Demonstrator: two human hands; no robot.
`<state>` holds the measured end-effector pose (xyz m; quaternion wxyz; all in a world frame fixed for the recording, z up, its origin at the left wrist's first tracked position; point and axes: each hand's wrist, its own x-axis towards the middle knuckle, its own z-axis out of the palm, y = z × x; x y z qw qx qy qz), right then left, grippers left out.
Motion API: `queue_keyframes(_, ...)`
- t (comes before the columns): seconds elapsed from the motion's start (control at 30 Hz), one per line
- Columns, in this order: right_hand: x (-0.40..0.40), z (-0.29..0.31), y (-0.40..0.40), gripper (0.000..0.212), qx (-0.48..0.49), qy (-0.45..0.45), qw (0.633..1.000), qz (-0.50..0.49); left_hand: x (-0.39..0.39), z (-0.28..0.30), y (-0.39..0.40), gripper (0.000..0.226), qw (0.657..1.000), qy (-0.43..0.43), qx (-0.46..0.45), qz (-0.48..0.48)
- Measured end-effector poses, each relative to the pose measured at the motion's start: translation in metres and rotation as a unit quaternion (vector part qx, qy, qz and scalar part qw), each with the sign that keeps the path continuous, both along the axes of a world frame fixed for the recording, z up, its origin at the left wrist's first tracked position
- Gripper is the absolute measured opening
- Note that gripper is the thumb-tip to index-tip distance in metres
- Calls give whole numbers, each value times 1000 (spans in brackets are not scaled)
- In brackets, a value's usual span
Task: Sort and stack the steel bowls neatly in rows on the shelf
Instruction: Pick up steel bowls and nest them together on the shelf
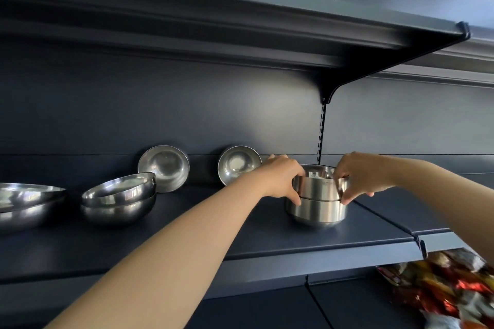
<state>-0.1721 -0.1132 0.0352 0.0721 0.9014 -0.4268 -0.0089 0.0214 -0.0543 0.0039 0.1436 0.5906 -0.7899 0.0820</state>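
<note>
both hands were on the same piece — the left hand (280, 177) and the right hand (358, 176) gripped the upper straight-sided bowl (319, 187) from opposite sides, fingers curled round its wall and thumbs down near the seam where it sat in the lower straight-sided bowl (316, 212). that pair stood on the dark shelf (187, 235) directly under and between the hands.

just behind the left hand a small bowl (238, 164) leaned on its edge against the back panel, and further out on that side a second leaning bowl (163, 168) did the same. nearer the person and well off to the left of the left forearm sat a nested pair of round bowls (119, 199), the top one tilted, and past that a larger pair (26, 204) at the frame edge. below the right forearm, on a lower level, lay bright snack packets (449, 288).

the risk, as i judged it: steel on steel slides easily, so an uneven push from one hand could seat the upper bowl crooked or jam it — or shove the whole stack along the shelf. the left wrist sat close to the leaning bowl behind it; a careless pull back could knock it flat and set it rolling.
</note>
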Motion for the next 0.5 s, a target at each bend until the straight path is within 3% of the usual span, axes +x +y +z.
queue_keyframes(0.1,-1,9,5,20,20,26,999,7,-2,-1,0,55,999,-4,-37,-2)
queue_keyframes(0.2,17,29,18,20,52,-20,997,47,24,1,8,45,996,16,-85,13)
queue_keyframes(0.4,121,22,41,13,-47,-138,975,167,119,-6,34,34,976,12,-134,173)
queue_keyframes(0.5,178,-8,26,22,-46,-185,974,123,146,-19,35,40,966,36,-116,230)
